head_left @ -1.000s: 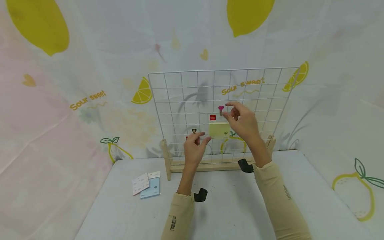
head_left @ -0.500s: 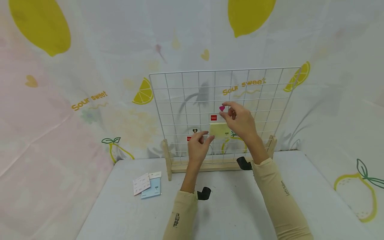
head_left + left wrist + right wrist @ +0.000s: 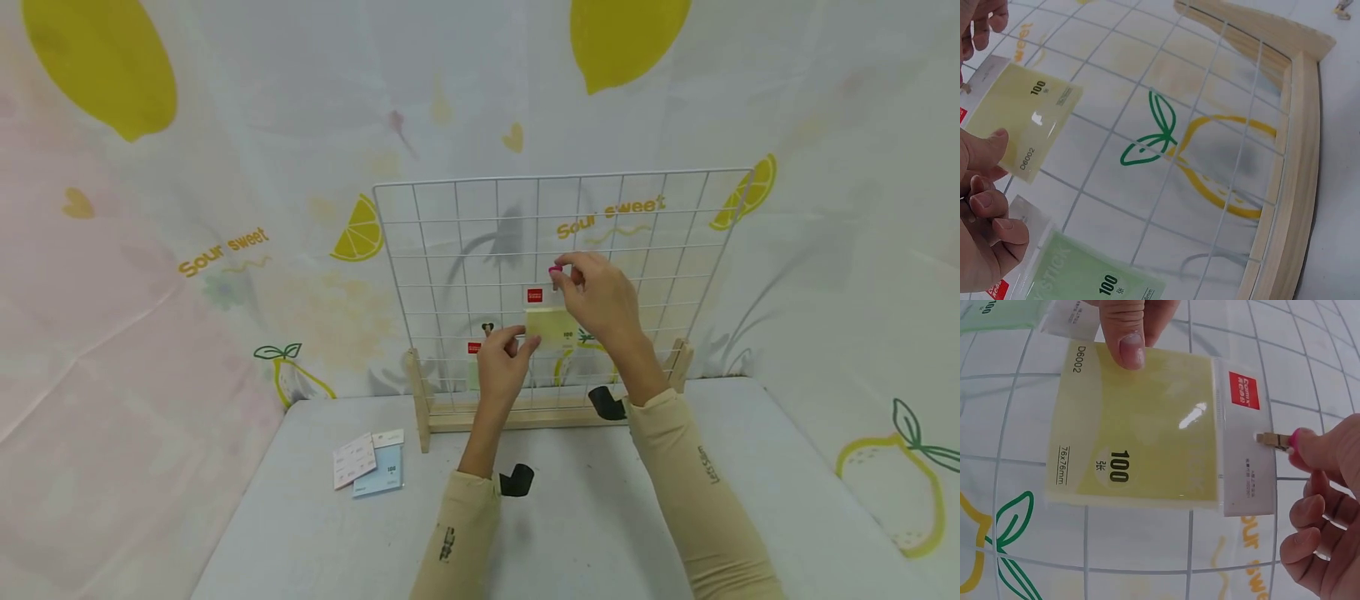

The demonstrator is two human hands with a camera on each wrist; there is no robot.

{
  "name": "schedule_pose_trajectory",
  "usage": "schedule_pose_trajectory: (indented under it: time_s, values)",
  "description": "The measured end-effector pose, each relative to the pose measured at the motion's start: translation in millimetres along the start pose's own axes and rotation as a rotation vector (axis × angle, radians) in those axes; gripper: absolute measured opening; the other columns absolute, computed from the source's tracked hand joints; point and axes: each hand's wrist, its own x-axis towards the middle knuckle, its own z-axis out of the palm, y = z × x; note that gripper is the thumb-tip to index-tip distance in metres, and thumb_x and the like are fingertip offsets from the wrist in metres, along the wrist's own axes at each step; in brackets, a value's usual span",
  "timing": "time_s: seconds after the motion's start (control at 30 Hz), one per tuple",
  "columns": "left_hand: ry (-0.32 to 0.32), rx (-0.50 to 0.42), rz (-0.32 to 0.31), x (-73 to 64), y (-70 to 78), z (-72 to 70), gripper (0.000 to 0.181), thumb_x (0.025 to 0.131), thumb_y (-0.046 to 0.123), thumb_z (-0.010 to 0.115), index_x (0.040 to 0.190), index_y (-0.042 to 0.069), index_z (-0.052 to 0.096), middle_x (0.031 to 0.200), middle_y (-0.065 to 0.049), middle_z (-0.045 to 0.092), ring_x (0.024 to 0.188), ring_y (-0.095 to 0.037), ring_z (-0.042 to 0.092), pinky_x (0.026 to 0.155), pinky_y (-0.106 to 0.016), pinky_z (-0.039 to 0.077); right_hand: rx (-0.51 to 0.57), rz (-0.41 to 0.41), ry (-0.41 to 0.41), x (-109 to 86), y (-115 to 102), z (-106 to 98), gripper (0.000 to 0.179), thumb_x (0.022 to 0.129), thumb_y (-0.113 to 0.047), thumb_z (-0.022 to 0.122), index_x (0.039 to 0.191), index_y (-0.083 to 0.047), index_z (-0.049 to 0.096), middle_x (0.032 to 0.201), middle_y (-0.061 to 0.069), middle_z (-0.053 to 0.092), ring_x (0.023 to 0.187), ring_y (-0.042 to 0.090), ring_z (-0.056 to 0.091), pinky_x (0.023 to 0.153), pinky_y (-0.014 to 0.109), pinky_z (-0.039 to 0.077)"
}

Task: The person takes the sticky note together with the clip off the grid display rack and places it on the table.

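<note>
A pack of yellow sticky notes (image 3: 1160,437) in clear wrapping lies against the white wire grid (image 3: 457,271). My left hand (image 3: 501,367) pinches the pack at its lower left edge, its thumb on the front in both wrist views. With thumb and finger, my right hand (image 3: 603,304) pinches a small wooden clothespin (image 3: 1274,441) whose pink heart end is partly covered. The clothespin's tip is at the pack's clear header, by the red label. Lower left on the grid hangs a green sticky note pack (image 3: 1094,269), partly behind my left hand in the head view.
A wooden stand (image 3: 525,419) holds the grid upright on the white table (image 3: 285,542). Left of it lie a blue sticky note pack (image 3: 381,475) and a pale patterned pack (image 3: 353,461) overlapping it. A lemon-print cloth (image 3: 285,108) hangs close behind the grid.
My right thumb and finger have come together on the clothespin's pink heart end. My left hand has shifted right and slightly up along the yellow pack, uncovering more of the green pack.
</note>
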Motion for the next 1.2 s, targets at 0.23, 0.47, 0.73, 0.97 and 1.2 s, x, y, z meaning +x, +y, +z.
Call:
schedule_pose_trajectory:
  time_s: [0.23,0.47,0.73,0.97,1.2]
  values:
    - [0.014,-0.003,-0.055,1.2,0.8,1.7,0.015,0.082,0.008,0.081,0.091,-0.002,0.074,0.065,0.001,0.038,0.062,-0.012,0.036,0.068,-0.032,0.038,-0.095,0.001,0.011,1.1,-3.9,-0.7,0.018,0.094,-0.023,0.068,0.106,-0.009,0.071,0.084,0.006,0.057,0.064,0.023,0.053,0.051,0.039,0.042]
    - [0.005,-0.064,-0.099,1.1,2.0,1.6,0.012,0.082,0.005,0.08,0.088,-0.003,0.074,0.066,0.0,0.037,0.065,-0.013,0.038,0.071,-0.029,0.04,-0.079,0.026,0.024,3.2,-7.1,0.7,0.013,0.092,-0.02,0.071,0.097,-0.008,0.071,0.083,0.006,0.054,0.065,0.024,0.051,0.053,0.038,0.041]
    - [-0.019,-0.172,-0.099,2.3,-1.3,-0.3,0.011,0.08,0.0,0.079,0.089,-0.005,0.074,0.066,0.001,0.038,0.064,-0.013,0.037,0.061,-0.026,0.031,0.067,0.021,0.082,5.0,-5.1,0.7,0.009,0.085,-0.012,0.078,0.086,-0.004,0.074,0.069,0.005,0.045,0.058,0.021,0.039,0.054,0.035,0.031]
    - [-0.032,-0.199,-0.088,1.2,0.2,-1.0,0.013,0.079,-0.002,0.08,0.09,-0.005,0.074,0.067,0.0,0.039,0.065,-0.013,0.038,0.061,-0.026,0.032,0.099,-0.026,0.132,5.3,-1.8,3.4,0.006,0.083,-0.007,0.079,0.08,-0.003,0.076,0.064,0.004,0.043,0.056,0.02,0.036,0.054,0.034,0.029]
    - [-0.027,-0.192,-0.083,1.1,3.0,-2.3,0.012,0.079,-0.001,0.08,0.088,-0.005,0.074,0.066,0.001,0.038,0.065,-0.012,0.037,0.06,-0.026,0.032,0.15,-0.043,0.19,4.8,-0.6,4.9,0.005,0.082,-0.002,0.078,0.078,-0.001,0.075,0.063,0.004,0.044,0.054,0.019,0.037,0.052,0.033,0.029]
